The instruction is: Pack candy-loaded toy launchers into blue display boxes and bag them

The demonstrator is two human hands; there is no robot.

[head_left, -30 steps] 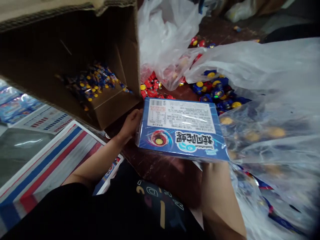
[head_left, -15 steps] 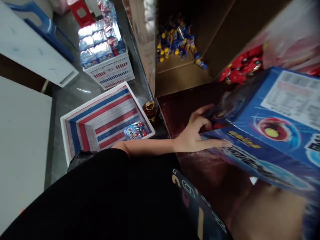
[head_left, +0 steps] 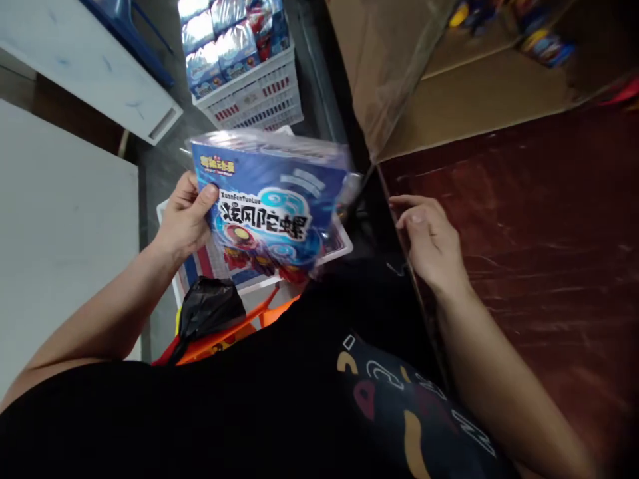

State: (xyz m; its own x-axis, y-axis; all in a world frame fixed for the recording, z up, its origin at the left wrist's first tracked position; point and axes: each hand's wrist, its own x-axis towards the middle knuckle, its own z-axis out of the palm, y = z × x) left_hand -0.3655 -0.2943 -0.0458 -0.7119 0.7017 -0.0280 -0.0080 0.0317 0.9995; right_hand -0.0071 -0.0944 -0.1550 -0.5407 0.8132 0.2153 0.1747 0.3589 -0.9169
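Note:
My left hand (head_left: 187, 216) grips the left edge of a blue toy box (head_left: 264, 179), its thumb on the front face. Clear plastic film wraps the box, which is printed with large Chinese lettering and pictures of spinning tops. Slightly blurred, it hangs over a striped crate (head_left: 342, 247) and hides most of it. To the right, my right hand (head_left: 424, 233) is away from the box, fingers loosely bent and apart, holding nothing. It hovers by the near edge of the dark red table (head_left: 539, 266).
A white basket (head_left: 249, 100) stacked with film-wrapped boxes stands on the floor beyond the crate. An open cardboard box (head_left: 499, 113) holds small blue and yellow packets (head_left: 546, 48). A black plastic bag (head_left: 210, 309) and something orange (head_left: 277, 311) lie close to my body.
The blue box has swung from the table on the right to above the crate on the left, carried in my left hand. My right hand is now off it.

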